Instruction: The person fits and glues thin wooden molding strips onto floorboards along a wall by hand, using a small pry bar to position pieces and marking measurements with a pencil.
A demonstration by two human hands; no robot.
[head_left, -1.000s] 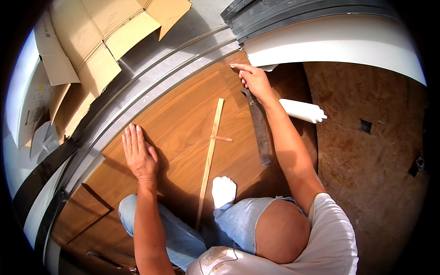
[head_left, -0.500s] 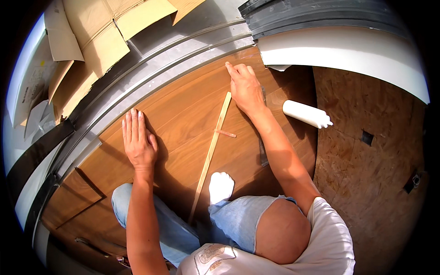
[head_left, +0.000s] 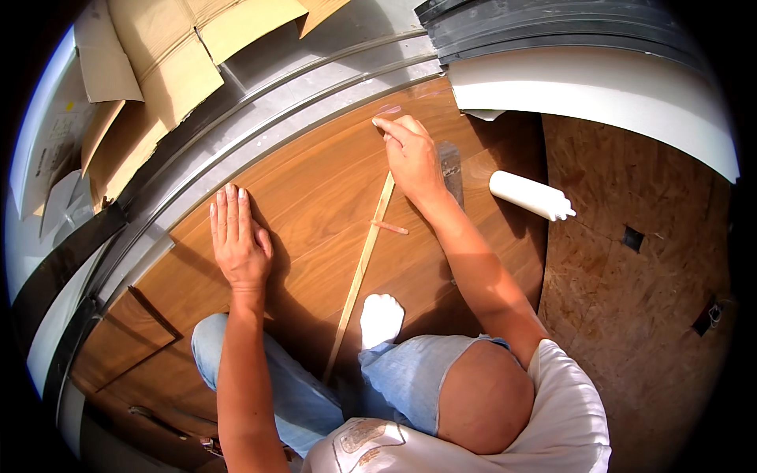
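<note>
My left hand (head_left: 240, 240) lies flat on the brown wood-plank floor (head_left: 315, 197), fingers stretched and together. Near the floor's far edge, my right hand (head_left: 414, 158) is closed, thumb and index finger pinched at the planks. Whatever the pinch may hold is too small to make out. Faint pinkish marks show on the wood just beyond it. A pale wooden strip (head_left: 364, 264) runs from below my right hand toward my legs, with a short reddish-brown stick (head_left: 390, 227) lying against it. Partly covered by my right forearm is a grey flat metal bar (head_left: 452, 167).
A white squeeze bottle (head_left: 527, 195) lies right of my forearm. Bare particle board (head_left: 631, 315) spreads to the right. Metal door tracks (head_left: 300, 98) border the far side, cardboard (head_left: 165, 71) beyond. A white panel (head_left: 583, 83) stands at far right. My socked foot (head_left: 382, 319) rests between my hands.
My right hand has moved left and slightly nearer, uncovering pinkish marks on the planks and more of the grey bar. My left hand has stayed in place.
</note>
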